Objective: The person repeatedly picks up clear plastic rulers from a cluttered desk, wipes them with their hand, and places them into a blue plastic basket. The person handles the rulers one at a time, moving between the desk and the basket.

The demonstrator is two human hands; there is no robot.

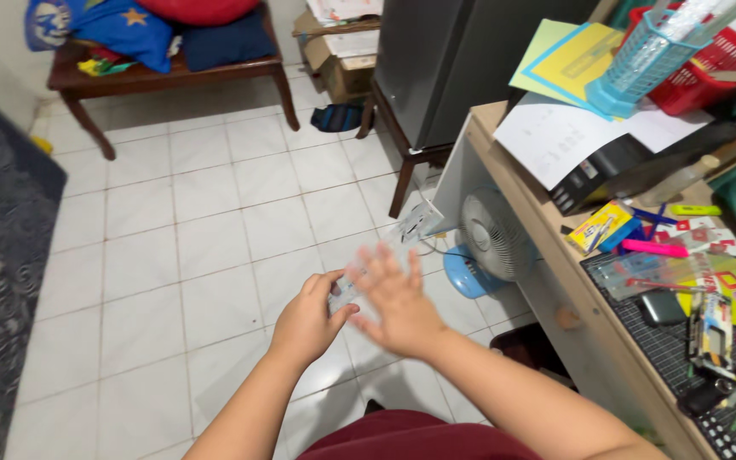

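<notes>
The left hand (307, 322) pinches a small clear packet (344, 294); the right hand (395, 302), fingers spread and blurred, brushes it at three o'clock. This looks like unwrapping, and it calls next for a firm grip on the packet's edge.

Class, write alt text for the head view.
Two bare hands meet over a white tiled floor: the left hand holds a small clear plastic piece, the blurred right hand beside it. A cluttered wooden desk stands right.
</notes>
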